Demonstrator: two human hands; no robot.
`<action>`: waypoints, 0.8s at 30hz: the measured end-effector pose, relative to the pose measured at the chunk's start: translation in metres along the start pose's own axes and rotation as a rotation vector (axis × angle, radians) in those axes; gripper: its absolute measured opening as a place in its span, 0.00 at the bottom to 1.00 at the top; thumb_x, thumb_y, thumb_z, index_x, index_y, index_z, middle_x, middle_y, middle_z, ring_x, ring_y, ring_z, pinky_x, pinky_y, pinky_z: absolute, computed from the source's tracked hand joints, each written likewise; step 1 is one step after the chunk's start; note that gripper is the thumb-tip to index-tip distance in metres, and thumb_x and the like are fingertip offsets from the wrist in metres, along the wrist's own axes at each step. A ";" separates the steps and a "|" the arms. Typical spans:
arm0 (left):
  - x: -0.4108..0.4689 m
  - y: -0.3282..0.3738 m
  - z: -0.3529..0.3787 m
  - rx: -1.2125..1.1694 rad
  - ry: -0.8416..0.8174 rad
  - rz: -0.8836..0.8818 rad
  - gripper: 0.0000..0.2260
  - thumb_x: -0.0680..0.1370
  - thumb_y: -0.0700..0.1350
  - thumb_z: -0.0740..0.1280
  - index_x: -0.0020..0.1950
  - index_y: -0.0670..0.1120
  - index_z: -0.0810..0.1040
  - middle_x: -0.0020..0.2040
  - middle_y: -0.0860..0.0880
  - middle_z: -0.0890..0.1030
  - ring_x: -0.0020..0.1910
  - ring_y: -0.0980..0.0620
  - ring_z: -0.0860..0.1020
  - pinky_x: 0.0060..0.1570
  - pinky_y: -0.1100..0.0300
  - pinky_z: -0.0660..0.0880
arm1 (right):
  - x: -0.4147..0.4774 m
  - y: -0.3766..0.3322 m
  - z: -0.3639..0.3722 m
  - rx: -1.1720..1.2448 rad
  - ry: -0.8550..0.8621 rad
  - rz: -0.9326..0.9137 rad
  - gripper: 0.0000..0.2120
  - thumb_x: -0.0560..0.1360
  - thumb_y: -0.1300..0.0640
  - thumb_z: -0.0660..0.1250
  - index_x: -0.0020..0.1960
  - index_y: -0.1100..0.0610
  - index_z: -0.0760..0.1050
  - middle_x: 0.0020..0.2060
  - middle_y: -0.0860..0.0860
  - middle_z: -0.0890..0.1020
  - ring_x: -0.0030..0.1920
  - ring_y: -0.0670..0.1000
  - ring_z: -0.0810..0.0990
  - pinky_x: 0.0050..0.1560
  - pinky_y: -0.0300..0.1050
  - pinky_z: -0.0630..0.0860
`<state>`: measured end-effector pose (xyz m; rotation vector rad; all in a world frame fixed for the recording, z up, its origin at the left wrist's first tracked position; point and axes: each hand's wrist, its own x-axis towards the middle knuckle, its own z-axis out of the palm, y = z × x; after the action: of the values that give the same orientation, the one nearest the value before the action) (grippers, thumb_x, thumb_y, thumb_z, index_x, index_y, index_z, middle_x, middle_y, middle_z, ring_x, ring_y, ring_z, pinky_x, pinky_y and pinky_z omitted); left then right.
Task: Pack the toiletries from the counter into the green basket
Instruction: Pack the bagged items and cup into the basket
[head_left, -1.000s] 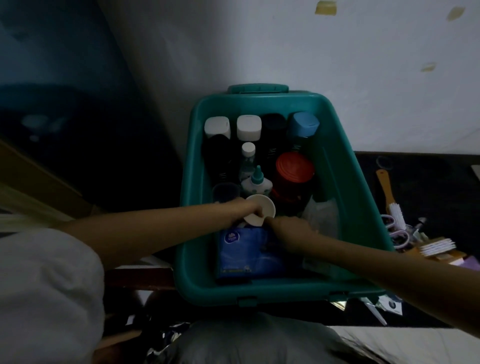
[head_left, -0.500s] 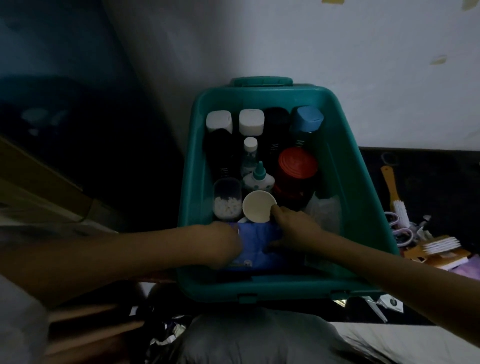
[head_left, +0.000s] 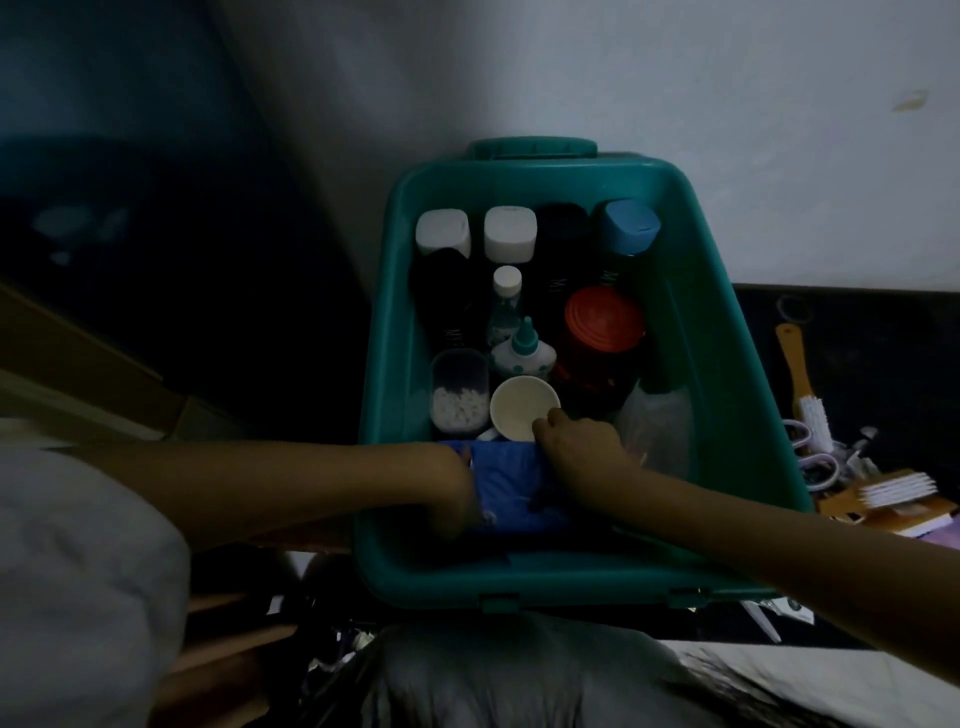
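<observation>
Head view is showing the green basket (head_left: 535, 174) sitting against a pale wall, with both arms reaching into its near end. The left hand (head_left: 452, 493) is gripping the left end of a blue packet (head_left: 514, 493), its fingers curling down out of sight along the basket's left wall. The right hand (head_left: 582, 457) is lying knuckles-up on the packet's far edge with its fingers curled. In this dim light it seems to be pinching the packet's top, while one fingertip is touching the near rim of a cream cup (head_left: 524, 408).

The packet is lying across the basket's near end. The cup is sitting just beyond it, and beside the cup, toward the left wall, a clear tub (head_left: 460, 395) is holding small white pieces. A teal-nozzled bottle (head_left: 524, 353) and a small white-capped bottle (head_left: 506, 301) are standing behind the cup, with a red-lidded jar (head_left: 605, 322) beside them toward the right wall. Along the far end two white-capped bottles (head_left: 443, 234) (head_left: 510, 232), a black-capped bottle (head_left: 563, 228) and a blue-capped bottle (head_left: 628, 226) are standing in a row. A clear plastic bag (head_left: 660, 421) is leaning against the right wall.

Outside the basket, on the dark counter (head_left: 872, 338) to its right, a wooden-handled brush (head_left: 797, 374), scissors (head_left: 815, 462) and a white-bristled brush (head_left: 898, 488) are lying together.
</observation>
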<state>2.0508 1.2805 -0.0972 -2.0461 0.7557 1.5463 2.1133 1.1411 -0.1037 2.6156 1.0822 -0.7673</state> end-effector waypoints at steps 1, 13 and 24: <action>-0.001 -0.001 -0.001 0.002 -0.010 0.003 0.25 0.82 0.43 0.56 0.78 0.41 0.52 0.76 0.36 0.56 0.74 0.35 0.56 0.71 0.41 0.60 | 0.001 -0.002 0.000 -0.017 0.006 0.007 0.38 0.67 0.40 0.73 0.67 0.59 0.64 0.65 0.58 0.67 0.55 0.58 0.78 0.42 0.48 0.70; -0.023 0.010 0.007 -0.199 0.165 -0.146 0.24 0.84 0.40 0.50 0.75 0.31 0.44 0.74 0.26 0.45 0.74 0.30 0.50 0.73 0.43 0.56 | 0.005 0.003 -0.016 -0.010 0.050 -0.023 0.27 0.69 0.46 0.73 0.63 0.58 0.73 0.61 0.55 0.74 0.56 0.57 0.78 0.47 0.48 0.74; -0.038 0.018 0.003 -0.397 0.533 -0.032 0.12 0.80 0.39 0.59 0.60 0.40 0.78 0.58 0.42 0.80 0.52 0.45 0.78 0.50 0.57 0.71 | -0.008 0.010 -0.028 0.061 -0.016 -0.046 0.17 0.76 0.59 0.65 0.66 0.55 0.74 0.65 0.56 0.73 0.62 0.58 0.75 0.58 0.50 0.73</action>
<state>2.0286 1.2743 -0.0620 -2.8089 0.6217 1.2070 2.1263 1.1397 -0.0760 2.6381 1.1356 -0.8419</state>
